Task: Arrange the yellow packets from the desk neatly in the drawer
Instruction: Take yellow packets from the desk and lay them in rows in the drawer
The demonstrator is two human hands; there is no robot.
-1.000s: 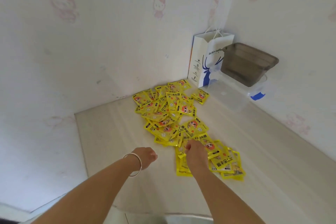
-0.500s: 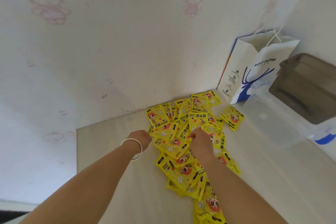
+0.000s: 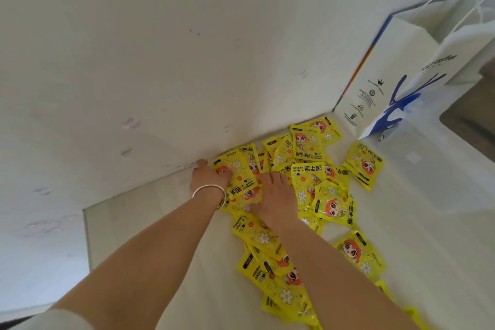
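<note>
The yellow packets (image 3: 308, 182) lie scattered over the desk (image 3: 160, 236), from the wall corner at 12 o'clock down to 5 o'clock. The left hand (image 3: 207, 177) curls its fingers on a packet at the pile's 9 o'clock edge; the right hand (image 3: 276, 195) presses flat, fingers spread. No drawer shows, so the sorting seems barely begun.
</note>
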